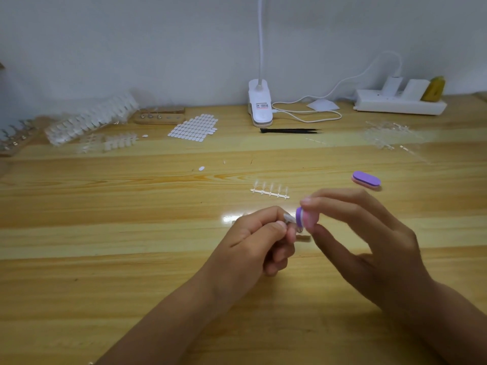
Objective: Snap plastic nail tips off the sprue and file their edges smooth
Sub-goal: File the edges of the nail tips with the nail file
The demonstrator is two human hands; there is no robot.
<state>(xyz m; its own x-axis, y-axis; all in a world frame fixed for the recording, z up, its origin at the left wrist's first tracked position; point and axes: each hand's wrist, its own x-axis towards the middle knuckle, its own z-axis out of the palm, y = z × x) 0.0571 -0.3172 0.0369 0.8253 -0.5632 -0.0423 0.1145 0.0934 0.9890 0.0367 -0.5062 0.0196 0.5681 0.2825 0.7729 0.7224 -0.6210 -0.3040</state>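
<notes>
My left hand (259, 238) pinches a small clear nail tip (289, 218) between thumb and forefinger above the wooden table. My right hand (369, 246) holds a small purple-and-pink file block (305, 218) between thumb and fingertips, with its purple face against the tip. A clear sprue (270, 191) with several nail tips on it lies on the table just beyond my hands.
A second purple file block (366, 180) lies to the right. Black tweezers (290, 130), a white clip lamp (259, 104) and a power strip (398, 102) stand at the back. Stacks of nail sprues (89, 119) and a sticker sheet (195, 127) are back left; empty sprues (390, 134) back right.
</notes>
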